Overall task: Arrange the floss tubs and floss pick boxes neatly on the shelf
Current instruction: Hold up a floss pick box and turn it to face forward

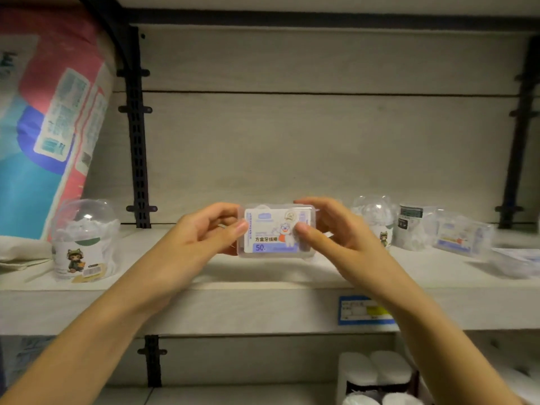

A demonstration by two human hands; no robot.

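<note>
1. We hold one pick box (276, 230) upright at mid-shelf, label facing us, its base at or just above the shelf (263, 305); contact is unclear
2. Our left hand (201, 232) pinches its left end, our right hand (330, 229) its right end, both clamped on the box
3. We judge the step as placing and squaring this box
4. A tub (84, 239) stands well left; another tub (375, 220) and a box (463, 233) sit right
5. Next, we likely set it down square to the edge, then let go gently so it stays upright
</note>
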